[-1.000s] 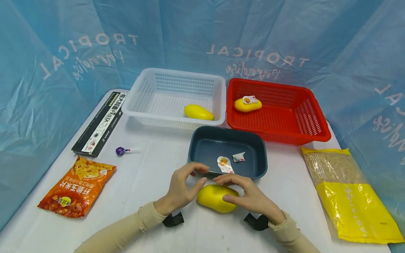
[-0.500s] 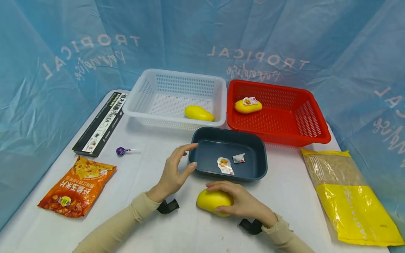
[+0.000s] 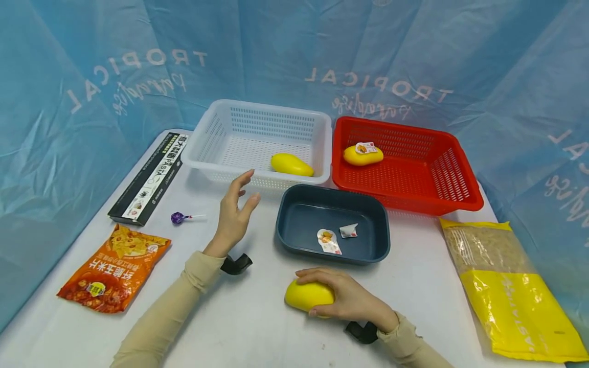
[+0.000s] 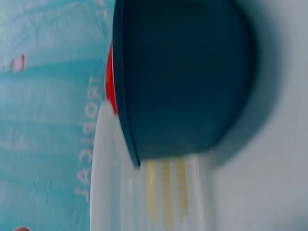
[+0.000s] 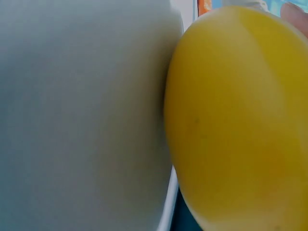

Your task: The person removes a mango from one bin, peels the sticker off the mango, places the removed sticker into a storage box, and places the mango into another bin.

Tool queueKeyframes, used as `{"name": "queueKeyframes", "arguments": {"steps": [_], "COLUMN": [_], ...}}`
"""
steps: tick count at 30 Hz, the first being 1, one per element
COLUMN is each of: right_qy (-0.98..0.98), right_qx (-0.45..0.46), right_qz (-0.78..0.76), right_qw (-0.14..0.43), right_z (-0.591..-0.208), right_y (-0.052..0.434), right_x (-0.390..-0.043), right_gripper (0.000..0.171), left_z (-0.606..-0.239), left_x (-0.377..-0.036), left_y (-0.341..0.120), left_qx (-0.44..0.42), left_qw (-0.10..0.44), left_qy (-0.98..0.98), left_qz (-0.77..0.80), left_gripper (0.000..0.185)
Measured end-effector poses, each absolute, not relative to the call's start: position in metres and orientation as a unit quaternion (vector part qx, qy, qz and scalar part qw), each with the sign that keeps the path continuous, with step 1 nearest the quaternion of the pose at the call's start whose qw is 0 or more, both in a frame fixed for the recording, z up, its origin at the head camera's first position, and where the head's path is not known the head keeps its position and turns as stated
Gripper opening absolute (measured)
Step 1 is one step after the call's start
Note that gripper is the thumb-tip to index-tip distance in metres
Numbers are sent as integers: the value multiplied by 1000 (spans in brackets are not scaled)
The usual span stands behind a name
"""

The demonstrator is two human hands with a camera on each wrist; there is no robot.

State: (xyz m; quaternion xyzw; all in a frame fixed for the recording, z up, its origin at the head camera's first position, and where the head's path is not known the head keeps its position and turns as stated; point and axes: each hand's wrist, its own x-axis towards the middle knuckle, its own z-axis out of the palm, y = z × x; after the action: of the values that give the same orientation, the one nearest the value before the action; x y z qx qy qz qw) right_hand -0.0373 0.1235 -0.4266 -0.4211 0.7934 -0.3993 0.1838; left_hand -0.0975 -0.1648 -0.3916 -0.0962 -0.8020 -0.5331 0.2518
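The left hand (image 3: 233, 210) has let go and lifted toward eleven o'clock, fingers spread and holding nothing. The right hand (image 3: 342, 299) alone now curls over the smooth yellow plastic mango (image 3: 307, 295) on the white table (image 3: 257, 327), at six o'clock of the dark blue plastic tray (image 3: 377, 250), so the mango looks ready for one-handed carrying. The right wrist view shows its skin sticker-free (image 5: 240, 120); the left wrist view shows only the tray's wall (image 4: 187, 77).

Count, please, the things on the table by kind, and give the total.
Yellow mangoes: 3 (one in the right hand at, one in the white basket, one stickered in the red basket)
Baskets: 2 (white, red)
Dark blue tray: 1
Peeled stickers: 2
Food packets: 3
Lollipop: 1
Total: 12
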Motion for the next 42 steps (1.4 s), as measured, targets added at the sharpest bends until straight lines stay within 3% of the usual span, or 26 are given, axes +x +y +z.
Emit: {"name": "queueKeyframes", "arguments": {"steps": [12, 29, 42], "right_qy": [803, 815, 834], "right_qx": [-427, -423, -426], "right_qz": [-379, -352, -307], "right_qw": [171, 180, 170], "right_z": [-427, -426, -426], "right_y": [123, 123, 126], "right_x": [-37, -37, -37], "right_gripper": [60, 66, 80], "left_z": [-385, -384, -397], "left_x": [-123, -158, -170], "left_y": [-221, -246, -249], "left_qx": [44, 220, 231], "left_qw": [348, 265, 257], "left_qy": [-829, -839, -842], "left_qz": [-436, -421, -414], "left_gripper": [67, 83, 87]}}
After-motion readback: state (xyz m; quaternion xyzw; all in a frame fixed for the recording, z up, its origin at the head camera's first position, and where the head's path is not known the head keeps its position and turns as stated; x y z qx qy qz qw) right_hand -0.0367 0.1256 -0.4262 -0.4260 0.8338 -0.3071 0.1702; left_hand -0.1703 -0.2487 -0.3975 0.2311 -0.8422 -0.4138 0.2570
